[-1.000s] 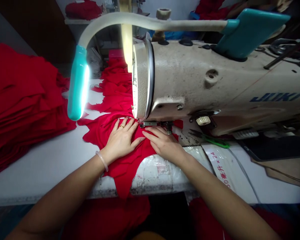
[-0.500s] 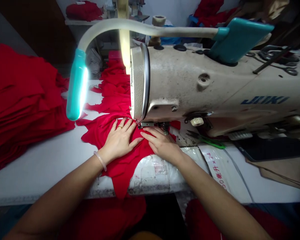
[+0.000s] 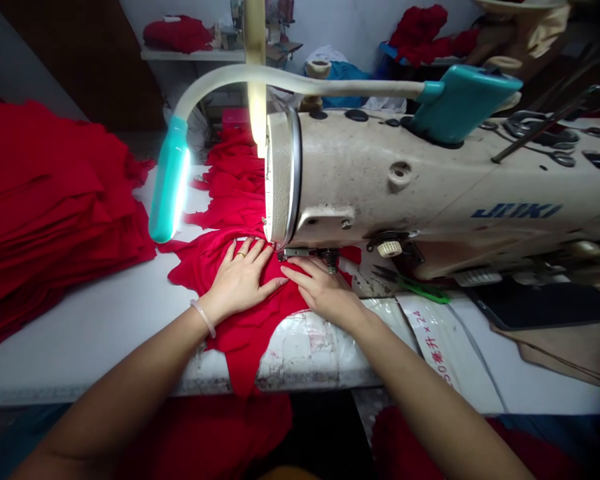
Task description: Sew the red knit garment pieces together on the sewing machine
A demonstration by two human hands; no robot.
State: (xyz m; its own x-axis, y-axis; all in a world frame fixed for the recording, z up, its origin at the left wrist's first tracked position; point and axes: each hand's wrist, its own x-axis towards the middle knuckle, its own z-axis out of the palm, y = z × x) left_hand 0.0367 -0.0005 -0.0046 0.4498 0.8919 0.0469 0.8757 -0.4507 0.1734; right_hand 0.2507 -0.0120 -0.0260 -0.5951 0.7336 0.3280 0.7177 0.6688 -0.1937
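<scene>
Hands (image 3: 240, 283) on red knit (image 3: 245, 340), red-stacked shelf (image 3: 190, 55)

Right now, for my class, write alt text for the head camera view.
A person's bare left hand and right hand lie spread on bright red fabric beside the metal presser foot of a cream JUKI sewing machine. A pile of red fabric lies on the white table at left, beside a glowing teal lamp.
</scene>
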